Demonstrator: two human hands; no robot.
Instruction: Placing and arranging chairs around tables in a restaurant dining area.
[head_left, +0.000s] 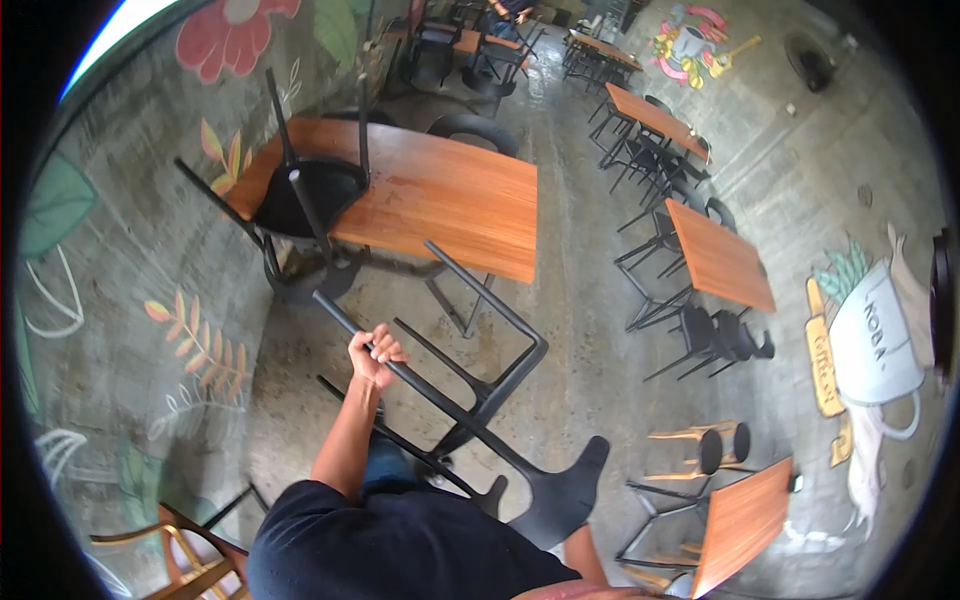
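A black chair (555, 495) is held tilted in front of my body, its legs pointing up and to the left. My left hand (379, 356) is closed around one of its legs. Below the chair's curved backrest part, my right forearm shows, but the right hand itself is hidden behind the chair. Beyond the raised legs stands a wooden-topped table (450, 202) with a dark metal frame. Another black chair (311, 195) rests upside down on the left end of that tabletop, legs up.
Painted concrete walls rise at both sides. Along the right stand wooden tables (720, 255) with black chairs (697, 330), and wooden stools (709, 450) near another table (750, 517). A wooden armchair (195, 562) is at lower left. A person (510, 15) stands at the far end.
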